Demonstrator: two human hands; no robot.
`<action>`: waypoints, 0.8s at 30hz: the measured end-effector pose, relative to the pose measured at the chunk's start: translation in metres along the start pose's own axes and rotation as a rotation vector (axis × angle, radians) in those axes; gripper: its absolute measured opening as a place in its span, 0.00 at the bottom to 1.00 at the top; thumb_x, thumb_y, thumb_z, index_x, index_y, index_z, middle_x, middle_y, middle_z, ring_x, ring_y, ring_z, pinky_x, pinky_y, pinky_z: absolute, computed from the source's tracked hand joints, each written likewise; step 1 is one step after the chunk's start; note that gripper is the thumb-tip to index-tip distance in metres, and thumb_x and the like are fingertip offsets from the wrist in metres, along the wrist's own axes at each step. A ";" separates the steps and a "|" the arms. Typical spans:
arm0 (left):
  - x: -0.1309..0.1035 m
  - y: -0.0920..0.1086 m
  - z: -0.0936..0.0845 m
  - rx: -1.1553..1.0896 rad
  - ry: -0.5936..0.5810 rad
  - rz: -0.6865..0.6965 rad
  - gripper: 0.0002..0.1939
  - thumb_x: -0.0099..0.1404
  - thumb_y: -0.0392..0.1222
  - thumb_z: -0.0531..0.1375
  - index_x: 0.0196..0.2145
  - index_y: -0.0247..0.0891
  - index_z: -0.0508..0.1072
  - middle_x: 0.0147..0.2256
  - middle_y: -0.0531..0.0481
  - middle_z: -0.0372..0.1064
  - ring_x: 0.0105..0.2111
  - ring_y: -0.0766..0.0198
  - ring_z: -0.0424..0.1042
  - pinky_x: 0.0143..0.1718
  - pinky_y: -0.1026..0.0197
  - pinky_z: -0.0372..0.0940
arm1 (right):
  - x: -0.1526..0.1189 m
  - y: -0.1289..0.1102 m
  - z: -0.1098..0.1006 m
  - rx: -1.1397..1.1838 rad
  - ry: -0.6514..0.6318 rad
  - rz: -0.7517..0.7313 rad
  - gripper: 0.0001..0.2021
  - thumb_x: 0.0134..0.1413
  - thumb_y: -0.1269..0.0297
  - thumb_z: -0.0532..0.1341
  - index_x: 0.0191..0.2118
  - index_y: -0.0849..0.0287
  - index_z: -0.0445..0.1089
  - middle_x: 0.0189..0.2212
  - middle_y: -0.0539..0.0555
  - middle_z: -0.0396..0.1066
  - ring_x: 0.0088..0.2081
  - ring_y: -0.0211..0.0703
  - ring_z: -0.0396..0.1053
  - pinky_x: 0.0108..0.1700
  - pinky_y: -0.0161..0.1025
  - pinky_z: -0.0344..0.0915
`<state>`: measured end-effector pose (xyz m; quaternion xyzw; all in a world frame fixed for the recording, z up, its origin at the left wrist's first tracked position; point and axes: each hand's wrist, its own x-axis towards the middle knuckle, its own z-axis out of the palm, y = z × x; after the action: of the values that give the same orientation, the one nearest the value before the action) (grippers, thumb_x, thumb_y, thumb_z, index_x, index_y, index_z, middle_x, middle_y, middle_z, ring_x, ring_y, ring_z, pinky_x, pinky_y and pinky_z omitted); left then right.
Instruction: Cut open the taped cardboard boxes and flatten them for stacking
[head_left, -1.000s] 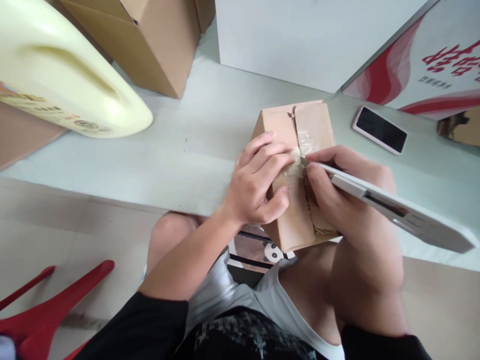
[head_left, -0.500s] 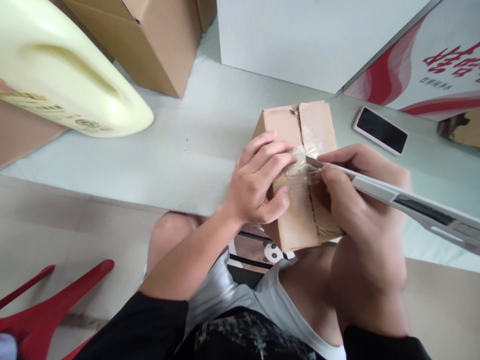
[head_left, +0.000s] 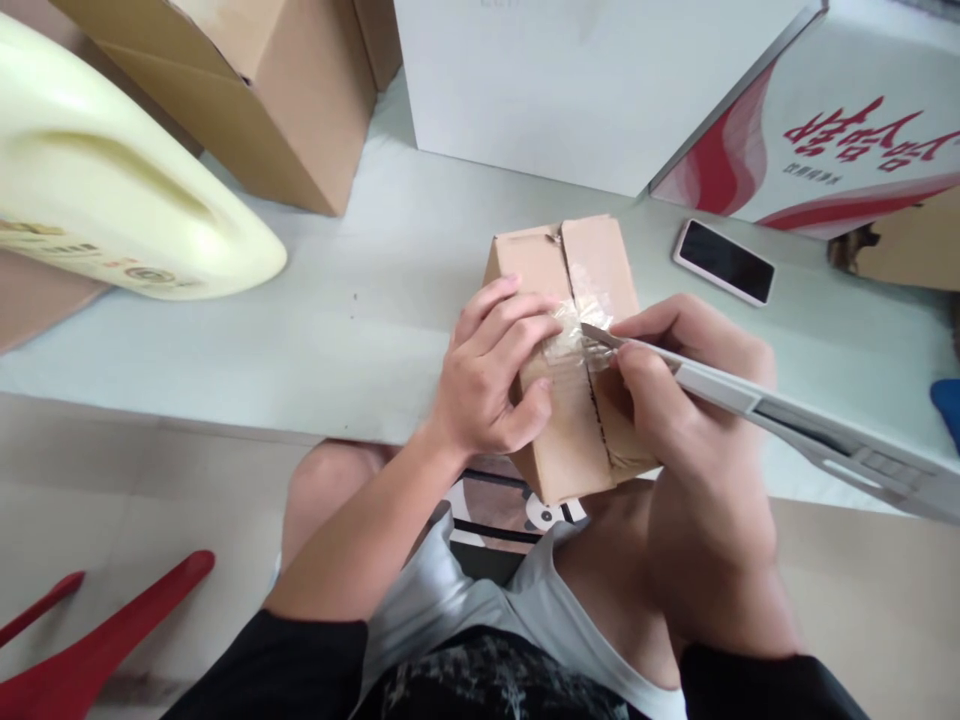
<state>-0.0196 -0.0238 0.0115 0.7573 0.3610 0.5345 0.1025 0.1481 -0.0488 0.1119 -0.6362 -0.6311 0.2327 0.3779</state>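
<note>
A small cardboard box (head_left: 564,430) sits at the table's near edge, its top seam partly covered by clear, crinkled tape (head_left: 564,338). My left hand (head_left: 491,370) grips the box from its left side, with the fingers over the top flap and the thumb bent on the near part. In my right hand (head_left: 694,400) is a white utility knife (head_left: 720,388), pinched close to the blade. The blade tip touches the tape at the seam. The knife's long handle extends to the right, past the hand.
A pale yellow jug (head_left: 150,190) leans in from the left, before a larger cardboard carton (head_left: 300,120). Behind stand a white box (head_left: 525,90) and a red-and-white carton (head_left: 810,150). A phone (head_left: 724,262) lies right of the box. Red legs (head_left: 112,640) show on the floor.
The whole view has shifted, so most things appear further left. The knife tip stays at the taped seam and my left hand keeps its place on the box.
</note>
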 end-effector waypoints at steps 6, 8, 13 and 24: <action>0.000 -0.001 -0.002 0.043 -0.037 -0.011 0.20 0.69 0.49 0.53 0.53 0.41 0.73 0.55 0.43 0.78 0.62 0.45 0.72 0.67 0.34 0.65 | -0.002 -0.005 0.000 0.011 0.002 0.017 0.04 0.53 0.70 0.59 0.30 0.56 0.71 0.23 0.46 0.68 0.24 0.34 0.60 0.28 0.37 0.57; 0.000 -0.001 -0.002 0.042 -0.034 -0.006 0.19 0.69 0.49 0.53 0.53 0.41 0.73 0.55 0.43 0.78 0.61 0.46 0.72 0.67 0.35 0.65 | -0.002 -0.004 -0.001 0.005 0.000 0.014 0.04 0.52 0.70 0.59 0.30 0.56 0.71 0.22 0.46 0.69 0.24 0.35 0.60 0.28 0.37 0.57; 0.000 0.000 0.000 0.036 -0.017 -0.007 0.19 0.68 0.48 0.53 0.52 0.41 0.73 0.54 0.43 0.79 0.61 0.46 0.72 0.67 0.36 0.65 | 0.002 0.000 -0.003 -0.013 -0.041 -0.010 0.04 0.51 0.71 0.60 0.30 0.56 0.71 0.21 0.45 0.68 0.22 0.34 0.60 0.27 0.37 0.57; 0.002 0.002 0.000 0.006 -0.004 -0.026 0.17 0.68 0.46 0.54 0.50 0.39 0.74 0.52 0.41 0.79 0.60 0.46 0.73 0.68 0.38 0.64 | 0.003 -0.005 0.001 -0.172 -0.057 0.011 0.06 0.50 0.71 0.61 0.31 0.57 0.76 0.21 0.47 0.70 0.23 0.34 0.63 0.28 0.36 0.57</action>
<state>-0.0187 -0.0247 0.0142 0.7537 0.3723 0.5308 0.1080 0.1443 -0.0466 0.1161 -0.6629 -0.6557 0.1979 0.3025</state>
